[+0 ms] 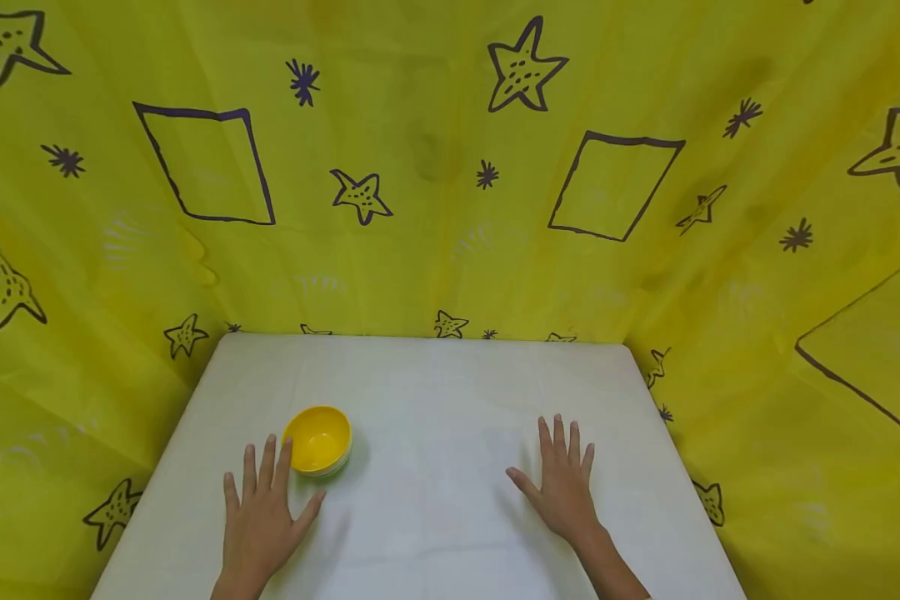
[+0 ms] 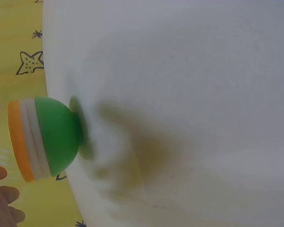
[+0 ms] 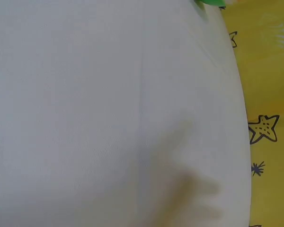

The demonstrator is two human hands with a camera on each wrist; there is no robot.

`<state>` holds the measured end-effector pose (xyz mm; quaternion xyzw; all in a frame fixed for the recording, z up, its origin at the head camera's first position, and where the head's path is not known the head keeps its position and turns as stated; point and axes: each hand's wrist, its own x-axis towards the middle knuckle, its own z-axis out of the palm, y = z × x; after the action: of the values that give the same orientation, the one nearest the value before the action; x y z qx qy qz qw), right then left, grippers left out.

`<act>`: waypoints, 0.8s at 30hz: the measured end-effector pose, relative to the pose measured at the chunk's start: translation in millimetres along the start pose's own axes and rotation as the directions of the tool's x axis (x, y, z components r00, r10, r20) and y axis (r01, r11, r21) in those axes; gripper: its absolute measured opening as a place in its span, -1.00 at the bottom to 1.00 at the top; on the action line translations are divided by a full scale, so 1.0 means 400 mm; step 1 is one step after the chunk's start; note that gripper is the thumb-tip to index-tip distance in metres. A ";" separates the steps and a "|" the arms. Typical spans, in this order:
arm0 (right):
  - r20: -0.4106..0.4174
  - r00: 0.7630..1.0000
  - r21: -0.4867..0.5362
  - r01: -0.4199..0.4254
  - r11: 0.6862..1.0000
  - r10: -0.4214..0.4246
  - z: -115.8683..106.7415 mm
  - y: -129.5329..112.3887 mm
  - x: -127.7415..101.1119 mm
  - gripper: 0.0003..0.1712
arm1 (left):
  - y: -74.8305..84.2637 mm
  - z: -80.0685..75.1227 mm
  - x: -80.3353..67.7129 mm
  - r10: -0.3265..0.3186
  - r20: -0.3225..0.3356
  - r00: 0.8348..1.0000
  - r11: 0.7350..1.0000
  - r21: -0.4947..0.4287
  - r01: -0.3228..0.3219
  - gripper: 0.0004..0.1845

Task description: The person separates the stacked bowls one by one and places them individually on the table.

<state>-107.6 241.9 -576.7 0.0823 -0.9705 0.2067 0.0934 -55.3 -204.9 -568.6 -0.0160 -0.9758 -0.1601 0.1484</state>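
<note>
**Two flat hands and a stack of nested bowls on a white table**

From the head view, nearest to me, I see the left hand (image 1: 261,518) lying palm down on the white table (image 1: 435,533), its fingers straight and slightly spread. It grips nothing. Its index fingertip reaches the near-left rim of the stack of bowls (image 1: 317,441); whether skin actually touches the rim I cannot tell from this view. The right hand (image 1: 562,483) lies palm down at about the same depth, well apart from the left one, fingers straight and spread, thumb out to the side, holding nothing and resting only on the table.

Just beyond the left hand stands the stack of bowls, upright on the table's left half. From above I see only the yellow inside of the top bowl, and nothing is in it. The left wrist view shows the stack (image 2: 45,138) from the side: a green bowl at the bottom, then white rims, then an orange-yellow rim on top. Fingertips (image 2: 2,201) show at the edge of that view, next to the rim. In the right wrist view I see mainly bare table (image 3: 113,113), with a sliver of green at the top edge.

Farthest from me, a yellow cloth (image 1: 435,167) printed with dark stars and rectangles rises behind and beside the table.
</note>
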 end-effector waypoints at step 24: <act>0.016 0.998 0.115 0.055 0.992 -0.057 0.064 -0.087 0.041 0.26 | 0.006 0.054 -0.016 -0.058 -0.116 0.992 0.978 -0.207 0.033 0.20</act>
<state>-120.3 198.1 -582.7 0.1168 -0.9552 0.2582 0.0849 -55.2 -195.8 -589.2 0.0009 -0.9433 -0.2636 0.2015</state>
